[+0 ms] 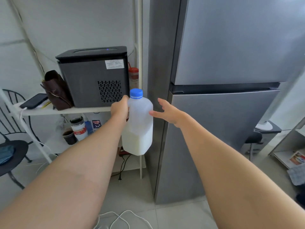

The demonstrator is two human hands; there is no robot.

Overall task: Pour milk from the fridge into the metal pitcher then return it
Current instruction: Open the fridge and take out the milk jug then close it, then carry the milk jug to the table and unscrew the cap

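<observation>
My left hand [119,109] grips the handle side of a translucent plastic milk jug [140,123] with a blue cap [136,93], held upright in the air. Milk fills roughly its lower third. My right hand [166,112] is open with fingers spread, just right of the jug, one fingertip at or near its side. Both hands are in front of the left edge of a grey two-door fridge [222,113], whose doors are shut. No metal pitcher is in view.
A white shelf rack [66,110] on the left carries a black ice-maker-like box [94,76], a brown bag, a phone, and cups and bottles below. A black chair [11,151] stands far left. White cables lie on the tiled floor [125,219].
</observation>
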